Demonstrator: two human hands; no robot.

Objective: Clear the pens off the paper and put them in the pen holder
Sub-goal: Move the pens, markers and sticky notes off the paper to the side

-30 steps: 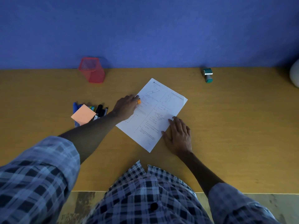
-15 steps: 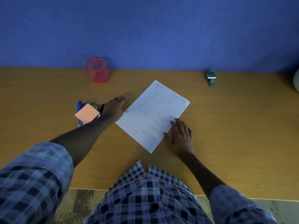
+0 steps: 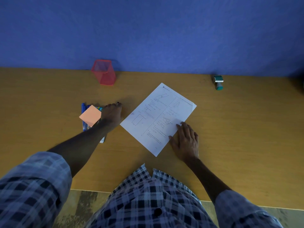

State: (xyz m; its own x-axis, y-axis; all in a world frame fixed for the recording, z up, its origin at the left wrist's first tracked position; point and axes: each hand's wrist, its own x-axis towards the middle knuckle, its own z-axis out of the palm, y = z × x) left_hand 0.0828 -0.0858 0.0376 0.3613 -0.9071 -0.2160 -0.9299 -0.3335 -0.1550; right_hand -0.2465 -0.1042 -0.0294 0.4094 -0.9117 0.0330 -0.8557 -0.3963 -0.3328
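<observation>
Pens (image 3: 84, 116) mostly under orange sticky pad (image 3: 90, 116) and my left hand (image 3: 111, 115); I can't count them. Dark tip pokes past fingertips (image 3: 117, 104), can't tell what left hand grips. Print on paper (image 3: 158, 119) too small to read. Pen holder (image 3: 104, 72) contents unclear through mesh.

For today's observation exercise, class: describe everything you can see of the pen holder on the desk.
The pen holder is a red, see-through mesh cup, wider at its open rim than at its base. It stands upright at the back of the wooden desk, close to the blue wall. No pens show inside it. Nothing touches it but the desk; the left hand is nearer the viewer, by the pens, well apart from it.
</observation>
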